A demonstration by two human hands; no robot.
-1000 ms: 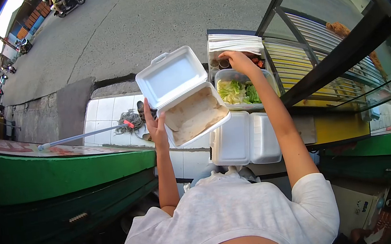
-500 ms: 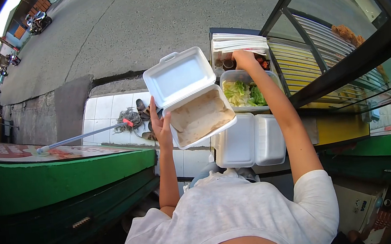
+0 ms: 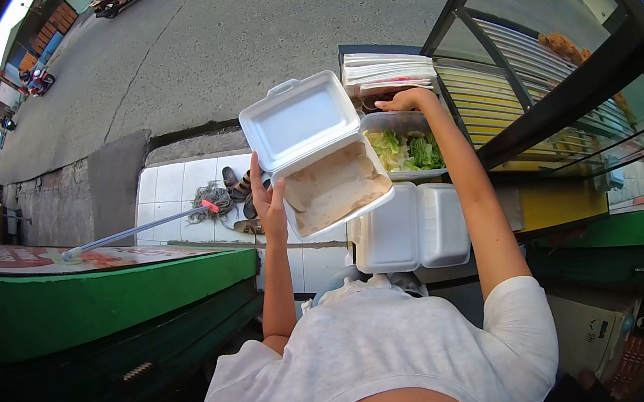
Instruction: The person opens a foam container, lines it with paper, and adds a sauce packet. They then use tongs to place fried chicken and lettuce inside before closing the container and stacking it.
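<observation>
My left hand [image 3: 268, 207] grips the left side of an open white foam takeout box [image 3: 300, 123], fingers behind it and thumb at the hinge. The box's lower half holds a crumpled tan paper-like lining [image 3: 336, 186]. My right hand [image 3: 404, 101] is over the back compartment, above a clear tub [image 3: 405, 172] of chopped lettuce and leafy greens [image 3: 425, 152]. Its fingers look closed; what they hold, if anything, is hidden. Just behind it stands a stack of white paper sheets [image 3: 388, 70]. A second foam takeout box [image 3: 387, 233] lies open near my lap.
At the right is a framed glass display case [image 3: 504, 64] with fried food [image 3: 565, 47] inside. A mop [image 3: 136, 227] leans across the left over white tiles, beside sandals [image 3: 240, 186]. A green counter [image 3: 112, 297] edges the left. Motorbikes [image 3: 109, 3] are on the street.
My right hand has drawn up out of the back compartment and turned, its fingers now pointing left. My left hand and the foam box have shifted slightly up and right. Motorbikes on the street have moved.
</observation>
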